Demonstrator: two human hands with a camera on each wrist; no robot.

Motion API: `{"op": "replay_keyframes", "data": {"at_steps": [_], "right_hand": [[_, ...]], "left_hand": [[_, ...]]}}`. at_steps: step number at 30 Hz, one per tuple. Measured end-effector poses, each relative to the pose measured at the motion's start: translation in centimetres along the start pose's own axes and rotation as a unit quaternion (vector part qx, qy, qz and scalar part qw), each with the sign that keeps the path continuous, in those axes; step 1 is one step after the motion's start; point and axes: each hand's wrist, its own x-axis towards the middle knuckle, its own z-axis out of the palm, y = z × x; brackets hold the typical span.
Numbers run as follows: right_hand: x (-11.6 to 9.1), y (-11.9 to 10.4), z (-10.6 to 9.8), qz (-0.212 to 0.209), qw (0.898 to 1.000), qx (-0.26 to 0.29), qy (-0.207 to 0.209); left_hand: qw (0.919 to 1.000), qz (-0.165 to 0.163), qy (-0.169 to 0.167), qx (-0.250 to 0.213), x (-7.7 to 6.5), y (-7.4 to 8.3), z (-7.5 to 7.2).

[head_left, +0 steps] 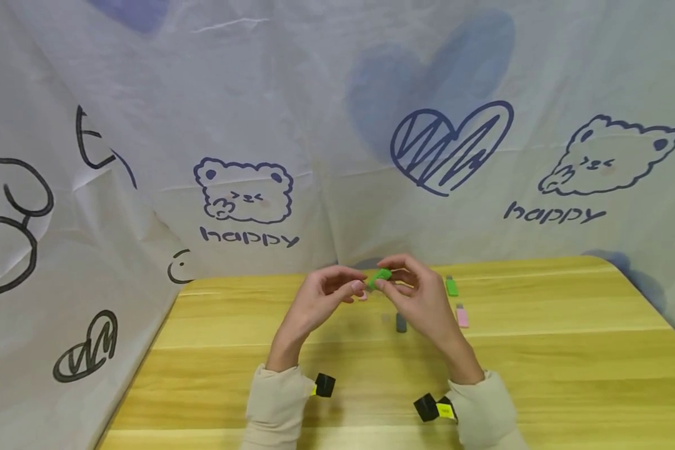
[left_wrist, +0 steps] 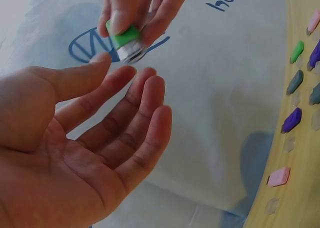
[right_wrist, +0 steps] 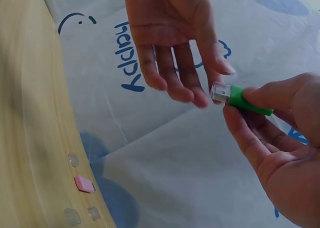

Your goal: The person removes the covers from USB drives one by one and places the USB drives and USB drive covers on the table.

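Observation:
My right hand [head_left: 422, 300] pinches a green USB flash drive [right_wrist: 246, 101] between thumb and fingers, above the table's far edge. Its metal plug [right_wrist: 221, 92] points toward my left hand [head_left: 320, 300], and a clear cap seems to cover it. The left hand's fingers are loosely spread, palm facing up in the left wrist view. The left thumb and index fingertips sit close to the plug, and nothing is gripped in that hand.
On the wooden table [head_left: 214, 362] lie a dark flash drive [head_left: 401, 323], a pink one [head_left: 462, 316] and another green one [head_left: 452, 286]. Purple drives [left_wrist: 291, 120] and clear caps [left_wrist: 272, 206] show in the left wrist view. A printed cloth [head_left: 326, 125] hangs behind.

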Motion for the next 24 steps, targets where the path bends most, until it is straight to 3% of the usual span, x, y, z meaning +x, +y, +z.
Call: {"op": "replay_keyframes", "data": {"at_steps": [3, 8, 15, 24], "right_hand": [[-0.1, 0.2, 0.1, 0.010, 1.000, 0.017, 0.016], [-0.1, 0.4, 0.2, 0.022, 0.999, 0.020, 0.039], [-0.2, 2.3, 0.3, 0.046, 0.999, -0.004, 0.020], [-0.4, 3.4, 0.7, 0.055, 0.996, -0.068, 0.003]], "left_hand": [[0.9999, 0.008, 0.002, -0.006, 0.2, 0.0, 0.6], [0.9993, 0.013, 0.034, -0.009, 0.3, 0.1, 0.9], [0.9972, 0.015, 0.073, 0.000, 0.4, 0.2, 1.1], [0.9939, 0.046, 0.095, 0.032, -0.3, 3.1, 1.7]]}}
